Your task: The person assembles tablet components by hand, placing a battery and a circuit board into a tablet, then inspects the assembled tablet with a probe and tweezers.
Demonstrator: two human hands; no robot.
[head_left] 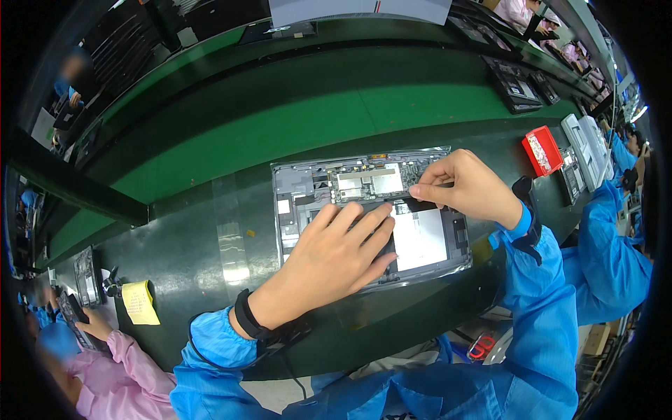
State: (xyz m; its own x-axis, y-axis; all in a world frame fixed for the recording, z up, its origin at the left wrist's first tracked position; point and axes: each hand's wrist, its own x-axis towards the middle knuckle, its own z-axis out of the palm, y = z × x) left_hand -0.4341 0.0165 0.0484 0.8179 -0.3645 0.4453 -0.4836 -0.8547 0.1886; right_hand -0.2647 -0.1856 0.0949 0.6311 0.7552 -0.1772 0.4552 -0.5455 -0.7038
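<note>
An opened laptop base [294, 183] lies flat on the dark green bench in front of me, its inner parts exposed. Along its far side runs a circuit board [334, 183] with silver shield plates. A bright silver panel [423, 241] fills part of the near right section. My left hand [336, 248] rests across the middle of the base with fingers spread, hiding what lies below. At the board's right end my right hand [455, 183] has thumb and forefinger pinched together; whatever they hold is too small to make out.
A red bin [530, 164] of small pale parts stands at the right beside stacked light trays [586, 150]. Yellow paper [140, 303] lies at the left. Co-workers sit close on both sides. Black wrist straps and a cord [297, 378] are around my arms.
</note>
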